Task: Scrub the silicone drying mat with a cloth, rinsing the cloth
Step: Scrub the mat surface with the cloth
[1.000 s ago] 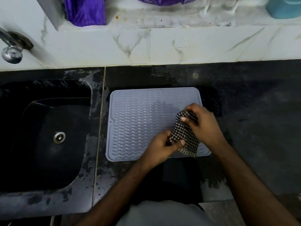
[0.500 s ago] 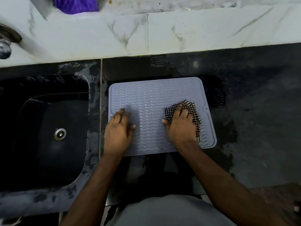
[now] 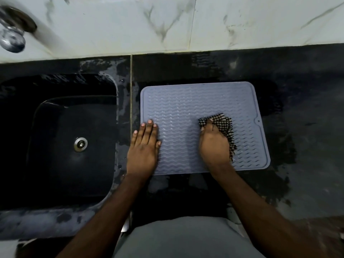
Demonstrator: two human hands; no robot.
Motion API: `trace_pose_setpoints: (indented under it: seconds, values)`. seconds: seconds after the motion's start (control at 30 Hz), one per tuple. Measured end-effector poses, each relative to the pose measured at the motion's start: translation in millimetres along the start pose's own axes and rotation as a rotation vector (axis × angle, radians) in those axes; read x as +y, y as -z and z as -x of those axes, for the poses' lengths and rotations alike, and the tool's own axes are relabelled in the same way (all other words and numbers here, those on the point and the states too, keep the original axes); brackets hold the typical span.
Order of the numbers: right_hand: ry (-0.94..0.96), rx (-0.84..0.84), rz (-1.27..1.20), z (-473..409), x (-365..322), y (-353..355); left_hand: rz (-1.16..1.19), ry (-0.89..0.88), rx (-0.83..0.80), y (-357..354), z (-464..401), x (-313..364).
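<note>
A pale grey silicone drying mat (image 3: 186, 105) with wavy ridges lies flat on the dark wet countertop, right of the sink. My left hand (image 3: 144, 148) rests flat on the mat's left edge, fingers together and extended, holding nothing. My right hand (image 3: 214, 146) presses a black-and-white checked cloth (image 3: 226, 125) onto the mat's right half; the cloth sticks out beyond the fingers and along the hand's right side.
A black sink (image 3: 61, 138) with a metal drain (image 3: 80, 144) lies to the left. A blurred chrome tap (image 3: 13, 32) juts from the white marble wall (image 3: 167, 25) at top left. The dark countertop (image 3: 307, 127) extends right, wet around the mat.
One second ago both hands held the cloth over the mat. My left hand then let go and settled flat on the mat's left edge, while my right hand pressed the cloth down.
</note>
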State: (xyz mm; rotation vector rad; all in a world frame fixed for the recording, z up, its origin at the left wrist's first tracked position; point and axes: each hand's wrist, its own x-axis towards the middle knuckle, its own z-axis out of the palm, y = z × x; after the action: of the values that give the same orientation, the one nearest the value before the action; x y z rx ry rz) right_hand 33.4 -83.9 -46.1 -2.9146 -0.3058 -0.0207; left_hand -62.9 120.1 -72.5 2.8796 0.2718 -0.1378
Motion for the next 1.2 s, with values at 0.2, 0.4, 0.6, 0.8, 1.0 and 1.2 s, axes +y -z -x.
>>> trace_pose_setpoints:
  seconds: [0.2,0.4,0.6,0.8,1.0,1.2]
  values:
    - [-0.008,0.001,-0.124,3,-22,-4,-0.021,0.004,0.007,-2,-2,0]
    - [0.04,-0.019,-0.114,8,-52,-9,0.036,-0.062,-0.008,16,-7,-3]
    - [0.11,-0.031,-0.16,11,-65,-13,0.054,-0.29,-0.108,54,-39,-36]
    - [0.129,-0.085,-0.237,15,-84,-17,0.17,-0.402,-0.193,64,-55,-61]
    - [0.109,-0.104,-0.291,17,-95,-22,0.322,-0.361,-0.214,63,-64,-72]
    - [0.184,-0.135,-0.281,24,-115,-24,0.355,-0.381,-0.221,62,-68,-78]
